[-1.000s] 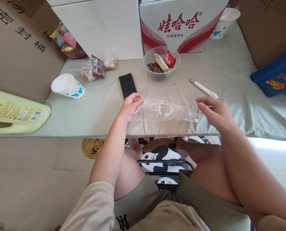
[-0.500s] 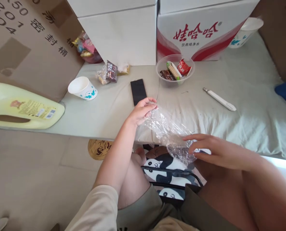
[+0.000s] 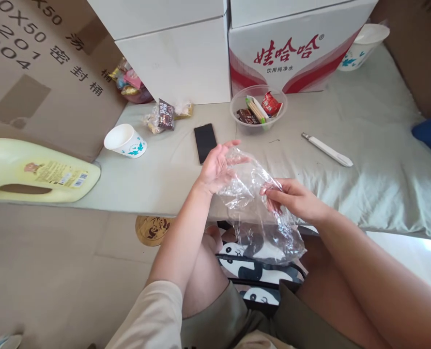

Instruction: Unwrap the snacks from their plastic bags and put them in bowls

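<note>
A clear, crinkled plastic bag hangs between my hands above the front edge of the cloth-covered table. My left hand is palm up with its fingers spread, and the top of the bag rests against them. My right hand pinches the bag's middle between thumb and fingers. The lower part of the bag dangles over my lap. A black phone lies flat on the table just beyond my left hand.
A clear bowl of wrapped snacks and a white knife lie further back. A paper cup, loose snack packets, a yellow jug and cardboard boxes stand around. A second cup is far right.
The bag, stretched flat on the table edge a second ago, has been lifted and bunched. My right hand came in toward the left and pinched it; my left hand turned palm up and spread.
</note>
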`<state>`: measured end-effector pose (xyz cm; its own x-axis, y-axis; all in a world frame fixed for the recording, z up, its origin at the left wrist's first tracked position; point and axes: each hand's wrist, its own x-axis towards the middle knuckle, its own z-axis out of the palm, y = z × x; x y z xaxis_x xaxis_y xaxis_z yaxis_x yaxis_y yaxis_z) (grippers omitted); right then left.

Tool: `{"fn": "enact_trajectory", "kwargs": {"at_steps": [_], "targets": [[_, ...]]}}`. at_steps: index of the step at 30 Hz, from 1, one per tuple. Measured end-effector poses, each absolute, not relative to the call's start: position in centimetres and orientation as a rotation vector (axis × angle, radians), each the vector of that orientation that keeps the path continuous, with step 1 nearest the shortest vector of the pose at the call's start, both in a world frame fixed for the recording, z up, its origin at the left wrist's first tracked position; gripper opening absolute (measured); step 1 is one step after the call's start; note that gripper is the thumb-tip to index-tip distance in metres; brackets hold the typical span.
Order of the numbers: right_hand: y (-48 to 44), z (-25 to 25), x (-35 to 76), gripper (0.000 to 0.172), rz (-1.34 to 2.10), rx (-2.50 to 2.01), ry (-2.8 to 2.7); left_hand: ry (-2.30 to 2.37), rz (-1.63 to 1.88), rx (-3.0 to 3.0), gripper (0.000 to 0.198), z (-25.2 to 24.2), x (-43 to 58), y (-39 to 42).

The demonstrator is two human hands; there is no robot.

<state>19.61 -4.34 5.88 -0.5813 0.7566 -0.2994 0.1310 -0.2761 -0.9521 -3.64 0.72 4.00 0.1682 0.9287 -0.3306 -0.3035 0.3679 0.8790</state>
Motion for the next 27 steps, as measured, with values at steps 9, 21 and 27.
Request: {"fn": "enact_trajectory", "kwargs": {"at_steps": [9, 21, 27], "targets": [[-4.0, 5.5, 18.4, 0.060, 1.837, -1.092, -0.868, 0.789, 0.751, 0.586, 0.073, 3.0, -1.6, -0.3], [-3.6, 5.0, 18.0, 0.070, 1.820, -1.138, -0.860, 0.721, 0.866, 0.294, 0.033, 3.9, 0.1, -0.9], [-3.2, 5.0, 18.3, 0.077, 1.868, -1.173, -0.879, 1.006, 0.610, 0.770, 0.037, 5.0, -1.0, -0.8]]}}
